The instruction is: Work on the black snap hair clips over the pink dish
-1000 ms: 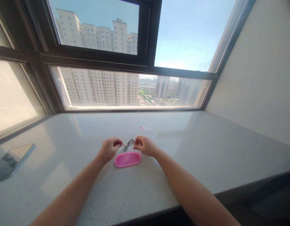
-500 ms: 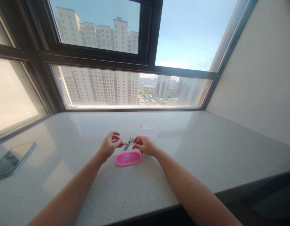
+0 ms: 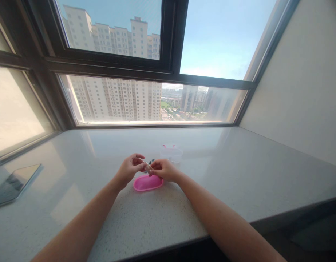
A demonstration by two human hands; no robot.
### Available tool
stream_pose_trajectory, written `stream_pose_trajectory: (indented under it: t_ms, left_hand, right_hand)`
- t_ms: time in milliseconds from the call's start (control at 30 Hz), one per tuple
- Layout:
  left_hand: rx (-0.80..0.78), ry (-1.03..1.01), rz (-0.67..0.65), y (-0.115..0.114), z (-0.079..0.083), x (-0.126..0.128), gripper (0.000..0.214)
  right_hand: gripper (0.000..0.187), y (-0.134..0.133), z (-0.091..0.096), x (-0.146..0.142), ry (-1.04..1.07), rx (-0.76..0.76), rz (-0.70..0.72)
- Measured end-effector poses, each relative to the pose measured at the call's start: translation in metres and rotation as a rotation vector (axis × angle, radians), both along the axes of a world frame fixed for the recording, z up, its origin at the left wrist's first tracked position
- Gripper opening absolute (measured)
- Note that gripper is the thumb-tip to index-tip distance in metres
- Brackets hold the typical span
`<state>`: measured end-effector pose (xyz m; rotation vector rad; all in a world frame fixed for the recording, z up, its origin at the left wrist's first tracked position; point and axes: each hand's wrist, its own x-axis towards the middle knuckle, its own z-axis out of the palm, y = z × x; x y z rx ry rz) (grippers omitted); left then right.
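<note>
My left hand (image 3: 129, 168) and my right hand (image 3: 163, 169) meet fingertip to fingertip over a pink oval lid (image 3: 146, 183) lying on the pale stone sill (image 3: 238, 167). Both pinch a small thin metal piece (image 3: 148, 166) held between them; its exact shape is too small to make out. A darker bit (image 3: 151, 161) of it shows just behind the fingers. A small clear plastic tub (image 3: 171, 153) with pink clips stands just beyond my right hand.
A dark phone or tablet (image 3: 13, 183) lies flat at the far left of the sill. A black-framed window (image 3: 168, 69) runs along the back, and a plain wall (image 3: 301, 91) closes the right side. The sill's front edge drops off at the lower right.
My hands have drawn closer together until the fingertips touch, right over the pink lid. The small metal piece that showed between them is now mostly hidden by the fingers.
</note>
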<state>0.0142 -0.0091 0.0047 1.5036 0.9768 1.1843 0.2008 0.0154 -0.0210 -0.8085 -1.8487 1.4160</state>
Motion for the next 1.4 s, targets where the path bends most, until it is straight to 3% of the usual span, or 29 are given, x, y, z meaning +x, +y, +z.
stream_pose_trajectory:
  t_ms: [267, 500, 733, 900, 1200, 1400]
  left_hand:
    - [-0.032, 0.006, -0.011, -0.001, -0.005, 0.006, 0.029]
    - [0.020, 0.121, -0.085, -0.006, 0.001, 0.008, 0.016]
    - [0.021, 0.157, 0.023, -0.003, 0.002, 0.007, 0.021]
    - [0.019, 0.140, 0.112, 0.000, 0.004, 0.002, 0.020]
    - [-0.134, 0.085, 0.035, 0.004, -0.002, -0.002, 0.027]
    - [-0.131, 0.127, 0.045, 0.005, -0.006, -0.004, 0.028]
  right_hand:
    - [0.036, -0.001, 0.000, -0.002, 0.048, -0.075, -0.031]
    - [0.036, -0.001, 0.000, -0.001, 0.116, -0.069, -0.042]
    - [0.036, -0.001, 0.005, 0.001, 0.123, -0.067, 0.041]
    - [0.036, 0.005, 0.000, 0.007, 0.083, -0.038, 0.026]
    - [0.033, 0.013, -0.004, 0.012, 0.054, -0.020, 0.026]
    - [0.037, 0.011, -0.002, 0.011, 0.028, -0.004, -0.021]
